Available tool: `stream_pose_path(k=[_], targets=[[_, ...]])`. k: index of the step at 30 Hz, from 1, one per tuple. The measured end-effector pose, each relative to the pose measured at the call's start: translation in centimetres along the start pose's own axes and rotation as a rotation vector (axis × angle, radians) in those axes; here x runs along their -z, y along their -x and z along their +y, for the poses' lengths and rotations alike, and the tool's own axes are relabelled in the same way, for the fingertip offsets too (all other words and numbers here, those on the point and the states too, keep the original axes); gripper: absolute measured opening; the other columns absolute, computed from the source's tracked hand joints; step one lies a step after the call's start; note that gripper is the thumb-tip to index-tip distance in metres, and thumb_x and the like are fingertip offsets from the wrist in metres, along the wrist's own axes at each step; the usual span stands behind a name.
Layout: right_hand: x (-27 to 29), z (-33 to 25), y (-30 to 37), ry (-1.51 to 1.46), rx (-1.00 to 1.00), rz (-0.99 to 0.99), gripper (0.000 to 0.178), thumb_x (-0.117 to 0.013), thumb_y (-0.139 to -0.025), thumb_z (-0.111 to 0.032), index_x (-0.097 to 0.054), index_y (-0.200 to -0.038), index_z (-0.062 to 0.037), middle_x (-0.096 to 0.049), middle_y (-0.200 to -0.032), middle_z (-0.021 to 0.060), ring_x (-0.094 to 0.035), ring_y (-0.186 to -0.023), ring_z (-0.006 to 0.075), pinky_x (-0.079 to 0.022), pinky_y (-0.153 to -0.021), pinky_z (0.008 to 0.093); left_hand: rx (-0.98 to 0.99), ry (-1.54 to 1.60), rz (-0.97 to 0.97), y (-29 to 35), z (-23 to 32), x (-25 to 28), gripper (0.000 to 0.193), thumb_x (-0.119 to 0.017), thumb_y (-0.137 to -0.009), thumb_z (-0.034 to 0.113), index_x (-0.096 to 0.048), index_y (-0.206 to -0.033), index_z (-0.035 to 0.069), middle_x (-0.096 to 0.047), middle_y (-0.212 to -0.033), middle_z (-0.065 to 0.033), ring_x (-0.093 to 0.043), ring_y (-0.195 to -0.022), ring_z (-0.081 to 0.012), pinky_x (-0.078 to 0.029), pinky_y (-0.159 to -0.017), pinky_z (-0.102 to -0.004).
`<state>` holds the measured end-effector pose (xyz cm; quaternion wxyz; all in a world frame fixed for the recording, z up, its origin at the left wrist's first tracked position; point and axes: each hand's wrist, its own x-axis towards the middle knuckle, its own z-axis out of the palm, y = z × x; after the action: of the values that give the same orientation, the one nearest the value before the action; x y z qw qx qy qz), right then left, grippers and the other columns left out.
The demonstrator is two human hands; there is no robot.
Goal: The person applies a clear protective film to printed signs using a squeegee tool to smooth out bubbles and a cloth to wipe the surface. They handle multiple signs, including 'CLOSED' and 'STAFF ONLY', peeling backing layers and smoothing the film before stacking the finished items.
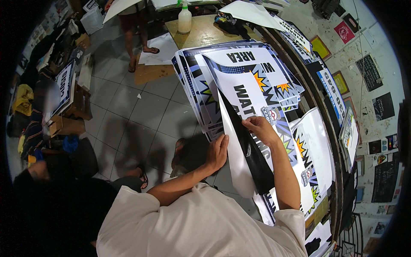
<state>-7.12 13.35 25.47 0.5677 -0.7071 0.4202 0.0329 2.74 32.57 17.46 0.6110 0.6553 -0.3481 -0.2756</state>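
A large printed sheet (257,107) with black lettering and bursts of orange and green lies before me on a thick stack of similar printed boards (195,77). Its near-left edge is folded back, showing a black underside (252,160). Beside that, a plain white sheet (235,156) hangs over the edge of the stack. My right hand (260,129) pinches the printed sheet's edge, thumb against fingers. At the white sheet's outer edge is my left hand (217,153), fingers closed together on it.
A spray bottle (184,19) stands on the worktable (201,32) beyond the stack, near a dark crumpled cloth (233,25). More printed sheets (310,141) lie to the right, along a dark rail. Another person (130,34) stands at the far left; a seated person's foot (142,173) is close by.
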Motion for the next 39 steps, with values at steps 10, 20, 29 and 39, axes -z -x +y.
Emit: stream_pose_path(k=[10,20,29,39], targets=[[0.3,-0.4,-0.3,-0.008,-0.005,-0.014,0.031,-0.068,-0.101,-0.031,-0.067,-0.085,-0.0050,-0.058,-0.076,-0.0052,-0.050,-0.070,0.0052,-0.043,-0.070,0.0247,-0.059,0.014,0.041,0.0,0.0,0.2,0.037,-0.045,-0.110,0.026,-0.048,-0.084,-0.001,-0.046,-0.065,-0.0224,-0.048,-0.056,-0.0422,-0.035,-0.053,-0.0443],[0.7,-0.1,-0.4,-0.023,0.002,-0.007,0.030,-0.067,-0.101,-0.031,-0.067,-0.084,-0.0064,-0.057,-0.076,-0.0063,-0.049,-0.071,0.0054,-0.044,-0.071,0.0254,-0.021,0.029,0.033,0.1,0.1,0.5,0.036,-0.046,-0.110,0.026,-0.049,-0.086,-0.001,-0.045,-0.065,-0.0230,-0.047,-0.054,-0.0409,-0.035,-0.052,-0.0433],[1.2,0.4,-1.1,-0.063,0.031,-0.002,0.026,-0.067,-0.101,-0.029,-0.070,-0.087,-0.0074,-0.059,-0.077,-0.0069,-0.051,-0.072,0.0047,-0.044,-0.070,0.0248,-0.040,0.002,0.016,-0.3,0.0,0.7,0.037,-0.045,-0.110,0.027,-0.047,-0.087,-0.002,-0.045,-0.065,-0.0220,-0.044,-0.054,-0.0372,-0.035,-0.053,-0.0422],[1.5,0.5,-1.1,-0.099,0.051,0.009,0.023,-0.067,-0.101,-0.026,-0.071,-0.090,-0.0064,-0.061,-0.077,-0.0065,-0.052,-0.071,0.0049,-0.044,-0.069,0.0249,-0.018,-0.027,-0.017,-0.2,-0.1,1.3,0.036,-0.046,-0.109,0.026,-0.048,-0.086,-0.002,-0.045,-0.065,-0.0217,-0.044,-0.052,-0.0369,-0.034,-0.052,-0.0422]])
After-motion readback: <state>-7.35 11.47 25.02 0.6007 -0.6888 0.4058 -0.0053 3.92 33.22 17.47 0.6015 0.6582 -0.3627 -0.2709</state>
